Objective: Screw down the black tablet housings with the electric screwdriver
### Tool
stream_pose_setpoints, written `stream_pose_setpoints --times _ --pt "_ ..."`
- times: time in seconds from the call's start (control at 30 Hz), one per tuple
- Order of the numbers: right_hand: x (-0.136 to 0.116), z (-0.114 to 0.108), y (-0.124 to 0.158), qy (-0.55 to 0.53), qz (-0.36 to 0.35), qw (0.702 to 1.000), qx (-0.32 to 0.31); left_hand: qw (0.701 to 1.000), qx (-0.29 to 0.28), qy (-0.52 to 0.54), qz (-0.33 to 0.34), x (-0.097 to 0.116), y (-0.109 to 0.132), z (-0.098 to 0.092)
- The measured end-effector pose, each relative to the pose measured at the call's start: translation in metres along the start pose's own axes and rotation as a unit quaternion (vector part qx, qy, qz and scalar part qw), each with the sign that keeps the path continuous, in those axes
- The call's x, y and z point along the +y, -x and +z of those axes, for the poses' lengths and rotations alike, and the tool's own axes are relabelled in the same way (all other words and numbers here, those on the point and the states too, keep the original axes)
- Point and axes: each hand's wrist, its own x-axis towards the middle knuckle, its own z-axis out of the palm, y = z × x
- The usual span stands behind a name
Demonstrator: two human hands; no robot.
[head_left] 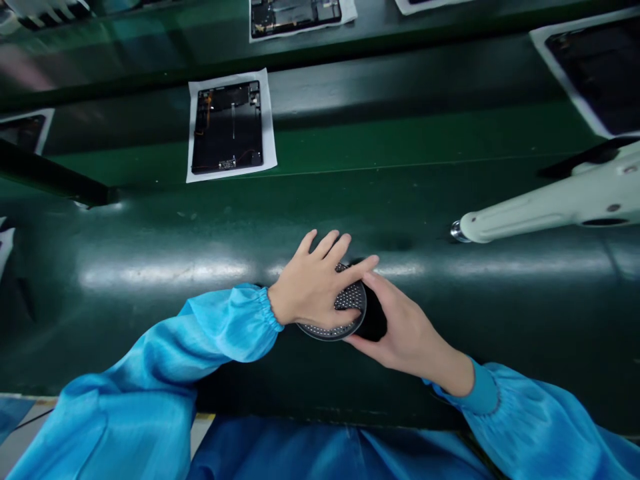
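Note:
A round dark dish [353,297] with rows of small pale dots or holes sits near the front of the green bench. Across its top lies my left hand [320,283], palm down with fingers spread, hiding much of the dotted surface. My right hand [407,327] curves around the dish's right side, thumb and fingers at its rim. Between that palm and the dish is a black area; whether it is part of the dish or shadow I cannot tell.
Beyond my hands, an opened tablet-like device [227,127] rests on a white sheet. Another device [605,70] lies at the far right, and one more [295,15] at the back. A pale green arm with a metal tip [540,207] juts in from the right; a dark bar [55,173] from the left.

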Motion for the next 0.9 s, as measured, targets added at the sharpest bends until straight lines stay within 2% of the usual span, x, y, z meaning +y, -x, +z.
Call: stream_pose_setpoints --times 0.27,0.57,0.77,0.9 --pt "0.004 -0.004 0.002 0.005 -0.003 1.000 -0.004 0.999 -0.019 0.013 0.023 0.000 -0.005 -0.004" --pt "0.007 -0.009 0.004 -0.019 0.011 1.000 -0.007 1.000 0.009 -0.010 -0.023 0.020 -0.014 0.006" --pt "0.010 -0.013 0.007 -0.003 0.008 1.000 -0.006 0.999 -0.016 0.035 0.012 0.008 -0.019 -0.004" --pt "0.013 -0.014 0.010 0.006 0.006 1.000 -0.004 0.999 -0.009 0.032 0.032 0.004 -0.018 -0.001"
